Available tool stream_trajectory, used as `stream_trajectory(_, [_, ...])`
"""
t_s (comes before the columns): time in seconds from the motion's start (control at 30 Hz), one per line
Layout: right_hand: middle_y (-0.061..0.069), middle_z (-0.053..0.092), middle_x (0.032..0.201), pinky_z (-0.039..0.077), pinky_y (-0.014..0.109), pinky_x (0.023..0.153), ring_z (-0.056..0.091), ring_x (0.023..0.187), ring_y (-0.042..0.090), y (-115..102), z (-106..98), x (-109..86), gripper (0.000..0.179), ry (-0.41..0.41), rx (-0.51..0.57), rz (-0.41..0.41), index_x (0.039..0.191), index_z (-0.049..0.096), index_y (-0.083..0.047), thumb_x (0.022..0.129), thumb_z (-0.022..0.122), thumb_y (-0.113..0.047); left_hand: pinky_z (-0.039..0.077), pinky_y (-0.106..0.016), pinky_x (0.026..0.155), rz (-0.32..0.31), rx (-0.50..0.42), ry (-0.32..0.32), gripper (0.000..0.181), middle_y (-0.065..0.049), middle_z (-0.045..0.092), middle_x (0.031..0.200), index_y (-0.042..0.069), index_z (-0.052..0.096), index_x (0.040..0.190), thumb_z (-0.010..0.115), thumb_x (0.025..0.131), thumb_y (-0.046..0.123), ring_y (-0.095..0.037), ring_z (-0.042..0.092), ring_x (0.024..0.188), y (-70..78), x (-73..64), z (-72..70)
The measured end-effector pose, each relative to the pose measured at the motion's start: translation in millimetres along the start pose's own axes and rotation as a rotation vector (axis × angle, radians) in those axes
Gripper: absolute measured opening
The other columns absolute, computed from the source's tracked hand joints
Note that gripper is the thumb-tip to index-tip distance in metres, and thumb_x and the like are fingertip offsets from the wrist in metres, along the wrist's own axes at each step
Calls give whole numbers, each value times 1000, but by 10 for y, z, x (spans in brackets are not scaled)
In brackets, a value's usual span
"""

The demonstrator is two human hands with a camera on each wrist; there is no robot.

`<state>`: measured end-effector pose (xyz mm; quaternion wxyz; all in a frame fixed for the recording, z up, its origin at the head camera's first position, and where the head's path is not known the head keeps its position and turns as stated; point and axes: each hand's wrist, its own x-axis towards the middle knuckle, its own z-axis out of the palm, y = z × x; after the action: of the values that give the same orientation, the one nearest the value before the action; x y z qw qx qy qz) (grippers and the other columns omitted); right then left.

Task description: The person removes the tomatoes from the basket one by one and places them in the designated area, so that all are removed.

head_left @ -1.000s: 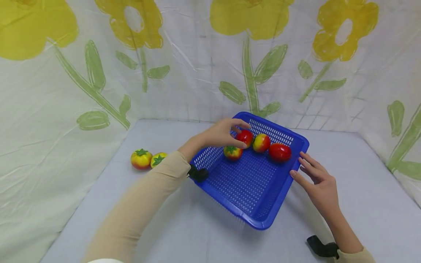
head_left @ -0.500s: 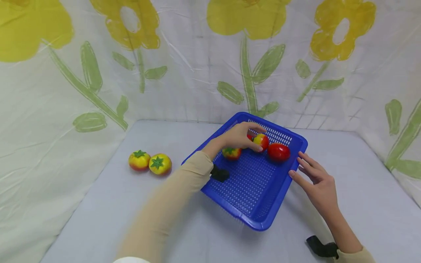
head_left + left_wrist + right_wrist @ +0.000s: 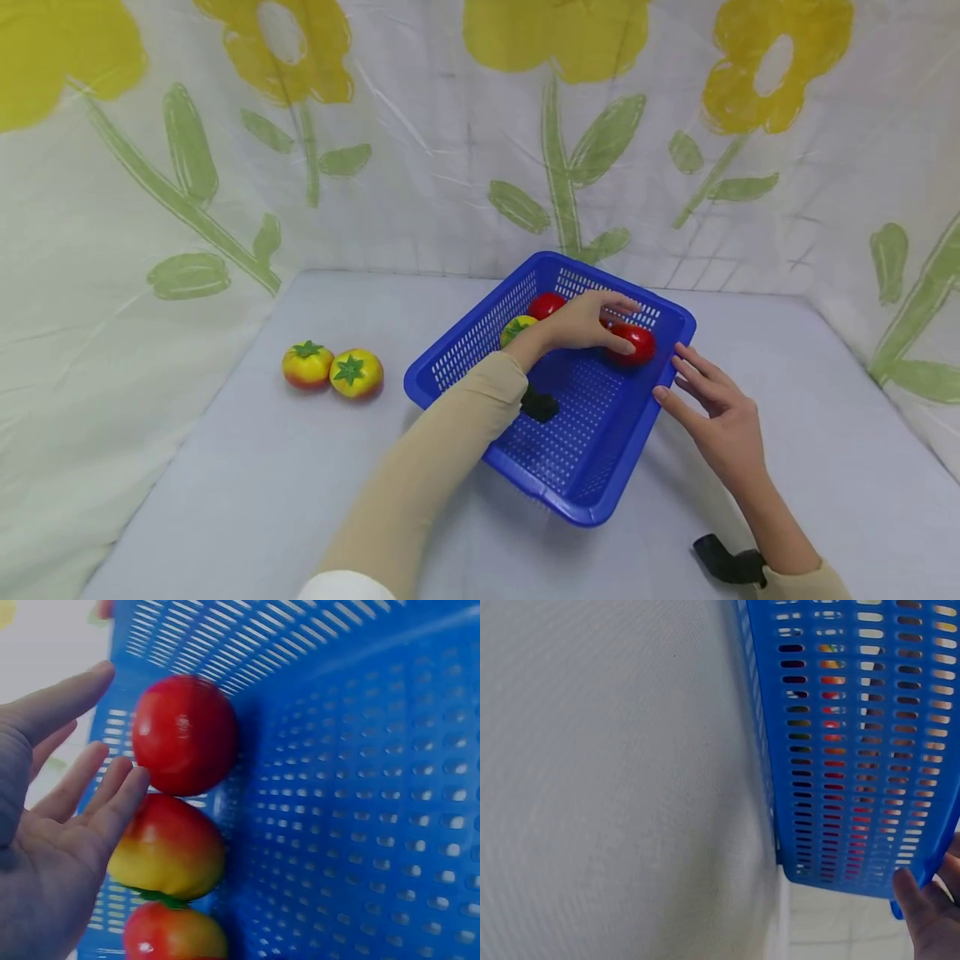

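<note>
Head view: blue basket (image 3: 592, 510)
Left hand (image 3: 587, 323): spread near red fruit (image 3: 636, 343), holding nothing
Right hand (image 3: 716, 417): relaxed, touching basket rim (image 3: 639, 435)

Before you, the pale counter (image 3: 255, 492) carries a blue basket (image 3: 592, 510) and, to its left, two yellow-and-red fruits (image 3: 357, 373) side by side.

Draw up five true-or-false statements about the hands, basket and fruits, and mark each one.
1. The left hand reaches into the blue basket, its fingers near a red fruit. True.
2. The blue basket's walls are solid. False: they are slotted.
3. The right hand touches the blue basket's rim. True.
4. Three fruits lie outside the blue basket. False: two yellow-and-red fruits lie on the table.
5. Every fruit inside is red. False: a green-topped fruit there shows yellow.
</note>
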<state>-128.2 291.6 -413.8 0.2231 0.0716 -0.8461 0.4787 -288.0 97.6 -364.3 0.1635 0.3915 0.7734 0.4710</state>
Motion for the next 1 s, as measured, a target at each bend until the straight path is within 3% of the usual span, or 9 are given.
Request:
stream_trajectory(0.23, [2,46,148,44,18,92,50,128,13,-11,-2,-16,54,2,7,0,137,59,-9,87,76,-6,46,-22,94,-1,43,22,57,-7,58,136,9,58,137,80,84,17,-17,53,123,-17,97,77])
stream_trajectory(0.5, [6,47,147,44,19,92,51,127,12,-25,-14,-22,54,1,29,-40,137,59,-7,86,75,-1,45,-21,95,-52,51,-14,60,-4,58,136,12,58,138,81,83,15,-13,52,124,7,101,88])
stream_trajectory(0.83, [5,47,148,45,20,92,51,127,12,-26,-5,-14,54,-5,31,-35,137,58,-8,86,75,-2,49,-18,86,-90,127,4,49,-4,65,124,11,65,129,81,83,13,-11,59,110,-17,87,45])
stream_trajectory(1.0, [5,46,148,45,20,91,50,127,12,-20,4,-19,54,-7,26,-31,138,58,-8,87,75,-3,49,-17,84,-127,173,-41,48,2,67,118,12,65,128,81,82,11,-7,60,101,-14,76,55])
